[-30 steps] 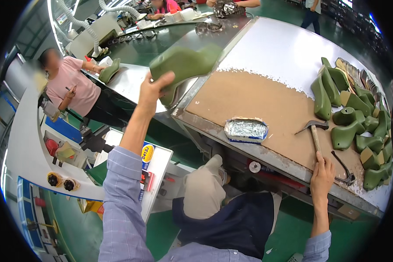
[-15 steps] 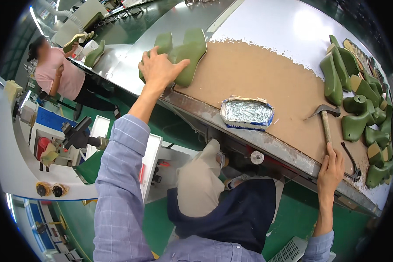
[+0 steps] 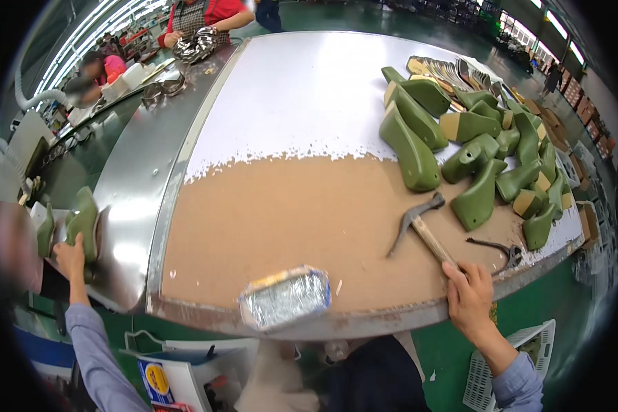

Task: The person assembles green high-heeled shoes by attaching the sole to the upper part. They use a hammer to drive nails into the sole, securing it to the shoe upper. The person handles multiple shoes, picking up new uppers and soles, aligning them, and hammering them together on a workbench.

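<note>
Head view, left hand [image 3: 69, 259]: fingers against a green last [image 3: 84, 220]; cannot tell if gripping.
Last: smooth, curved, at the metal table's [image 3: 132, 206] left side.
Right hand [image 3: 472, 295]: curled round a dark-headed, wooden-handled hammer [image 3: 429, 237] at the brown board [image 3: 275, 226].

Your left arm [image 3: 101, 360] slants up from the lower edge, well out to your left, sleeved nearly to the wrist. Your left hand [image 3: 71, 259] tops it, bare, thumb upward, the other fingers partly hidden. Your right forearm [image 3: 498, 348] leans inward from the lower right, bare below the cuff; your right hand [image 3: 471, 295] is back-up, fingers curled into a grip.
</note>
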The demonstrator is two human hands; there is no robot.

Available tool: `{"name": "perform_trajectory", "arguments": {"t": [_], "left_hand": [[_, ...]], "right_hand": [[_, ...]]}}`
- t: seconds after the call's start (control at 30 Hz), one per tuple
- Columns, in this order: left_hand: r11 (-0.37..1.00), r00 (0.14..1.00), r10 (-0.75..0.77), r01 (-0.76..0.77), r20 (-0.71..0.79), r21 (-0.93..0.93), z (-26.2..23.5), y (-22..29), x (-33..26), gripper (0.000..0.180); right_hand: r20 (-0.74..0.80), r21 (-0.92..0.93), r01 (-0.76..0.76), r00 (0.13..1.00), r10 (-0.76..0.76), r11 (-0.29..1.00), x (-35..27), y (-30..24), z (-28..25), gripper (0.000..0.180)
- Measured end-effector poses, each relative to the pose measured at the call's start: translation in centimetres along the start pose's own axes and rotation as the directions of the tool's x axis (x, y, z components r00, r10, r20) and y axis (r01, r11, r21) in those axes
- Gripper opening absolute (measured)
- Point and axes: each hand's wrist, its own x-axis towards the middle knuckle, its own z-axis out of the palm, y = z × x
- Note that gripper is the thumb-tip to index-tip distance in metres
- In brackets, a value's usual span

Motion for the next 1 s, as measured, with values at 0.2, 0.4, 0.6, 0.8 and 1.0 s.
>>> {"name": "perform_trajectory", "arguments": {"t": [0.2, 0.4, 0.6, 0.8, 1.0], "left_hand": [[0.985, 1.0, -0.008, 0.011, -0.015, 0.174, 3.8, -2.5, 4.9, 0.08], [0.503, 0.809, 0.542, -0.529, -0.228, -0.683, -3.3, 14.0, -12.0, 0.07], [-0.005, 0.163, 0.977, -0.631, -0.139, -0.776, -24.7, 19.6, -34.6, 0.088], [-0.011, 0.307, 0.917, -0.621, -0.256, -0.784, -22.1, 24.2, -37.7, 0.077], [-0.051, 0.374, 0.868, -0.59, -0.328, -0.806, -22.4, 25.7, -38.0, 0.071]], "right_hand": [[-0.005, -0.029, -0.015, 1.0, 0.015, 0.999, -0.6, 0.3, 0.4, 0.038], [-0.038, -0.019, 0.001, 0.999, -0.002, 1.0, 0.0, -0.1, -0.1, 0.041], [-0.088, 0.014, -0.024, 0.996, 0.025, 1.0, -1.2, 0.5, -0.1, 0.041], [-0.156, 0.03, -0.013, 0.988, 0.018, 0.999, -1.5, 1.0, -0.2, 0.035], [-0.114, 0.061, -0.02, 0.993, 0.027, 0.998, -1.1, 1.2, -0.3, 0.035]]}}
